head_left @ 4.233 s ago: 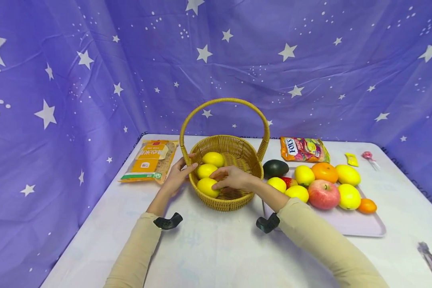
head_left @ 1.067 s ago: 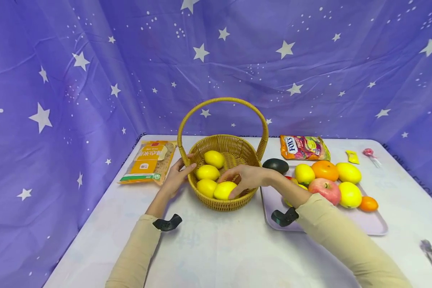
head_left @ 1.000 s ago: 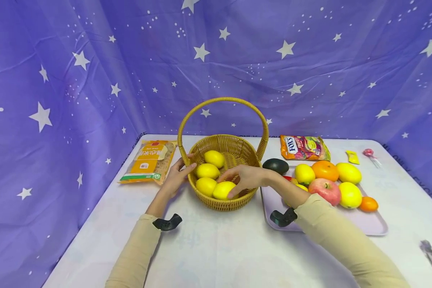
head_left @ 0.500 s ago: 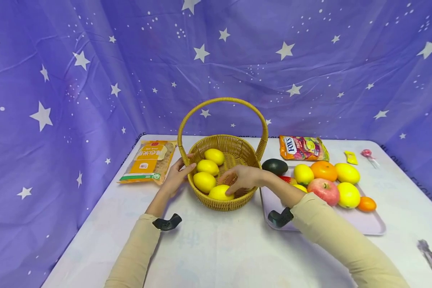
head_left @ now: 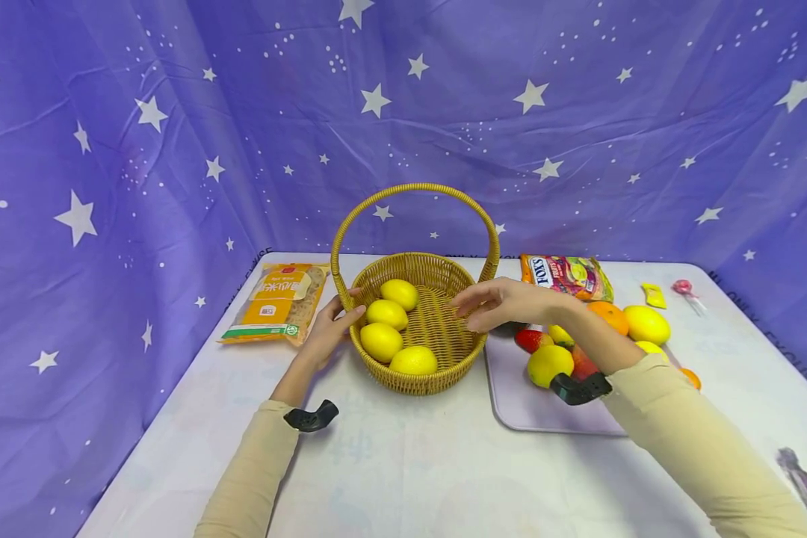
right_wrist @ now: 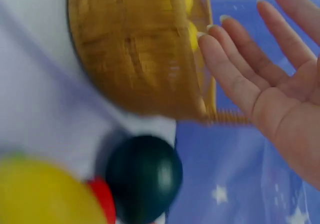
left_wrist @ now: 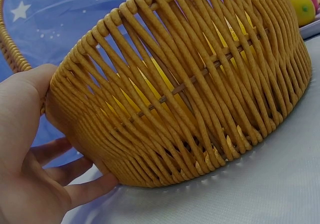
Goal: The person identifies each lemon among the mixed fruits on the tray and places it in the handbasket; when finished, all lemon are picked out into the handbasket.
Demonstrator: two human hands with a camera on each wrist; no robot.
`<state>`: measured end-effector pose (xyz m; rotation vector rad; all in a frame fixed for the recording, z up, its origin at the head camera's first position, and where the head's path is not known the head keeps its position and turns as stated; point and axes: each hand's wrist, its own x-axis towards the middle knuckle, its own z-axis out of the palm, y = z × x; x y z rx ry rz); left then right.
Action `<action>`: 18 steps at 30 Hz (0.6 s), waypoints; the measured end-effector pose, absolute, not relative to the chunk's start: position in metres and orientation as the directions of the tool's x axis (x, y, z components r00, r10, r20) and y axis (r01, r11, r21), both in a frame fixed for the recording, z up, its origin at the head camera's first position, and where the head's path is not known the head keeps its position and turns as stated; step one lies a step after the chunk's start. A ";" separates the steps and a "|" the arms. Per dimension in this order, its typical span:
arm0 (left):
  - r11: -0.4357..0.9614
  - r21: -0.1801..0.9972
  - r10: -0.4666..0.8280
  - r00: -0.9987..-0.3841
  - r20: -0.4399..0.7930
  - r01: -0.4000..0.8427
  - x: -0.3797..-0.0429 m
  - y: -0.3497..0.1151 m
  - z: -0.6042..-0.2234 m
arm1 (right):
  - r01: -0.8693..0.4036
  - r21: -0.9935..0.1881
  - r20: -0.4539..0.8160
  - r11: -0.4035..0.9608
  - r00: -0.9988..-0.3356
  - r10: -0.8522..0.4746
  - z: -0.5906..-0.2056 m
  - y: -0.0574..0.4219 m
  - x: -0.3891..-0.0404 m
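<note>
A wicker basket (head_left: pixel 444 373) with a tall arched handle stands mid-table. Several lemons (head_left: pixel 414 360) lie inside it, along the left and front. My left hand (head_left: pixel 326 332) holds the basket's left side. The left wrist view shows its thumb at the rim near the handle and its fingers against the outer wall (left_wrist: pixel 165 84). Above the basket's right rim hovers my right hand (head_left: pixel 511 302), holding nothing. Its fingers (right_wrist: pixel 240 49) are spread and fairly straight in the right wrist view. To the right, a pale tray (head_left: pixel 531 418) of fruit is partly hidden by the right forearm.
On the tray are a yellow fruit (head_left: pixel 550 365), a strawberry (head_left: pixel 533 340), an orange (head_left: pixel 610 315) and more fruit. A dark green avocado (right_wrist: pixel 145 179) sits beside the basket. Candy bag (head_left: pixel 568 275), yellow sweet (head_left: pixel 654 295) and lollipop (head_left: pixel 686 290) lie behind; a grain bag (head_left: pixel 276 302) lies left.
The right hand has let go of the front lemon and risen to the right, out over the rim. That lemon now rests at the basket's front. The left hand has stayed in place.
</note>
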<state>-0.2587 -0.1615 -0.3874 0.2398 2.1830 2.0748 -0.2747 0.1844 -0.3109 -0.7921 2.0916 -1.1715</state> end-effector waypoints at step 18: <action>0.060 0.998 0.190 -0.982 0.019 0.031 -0.257 -0.160 -0.386 | -0.172 -0.814 -0.370 0.554 -0.581 -0.725 -0.333 0.281 -0.263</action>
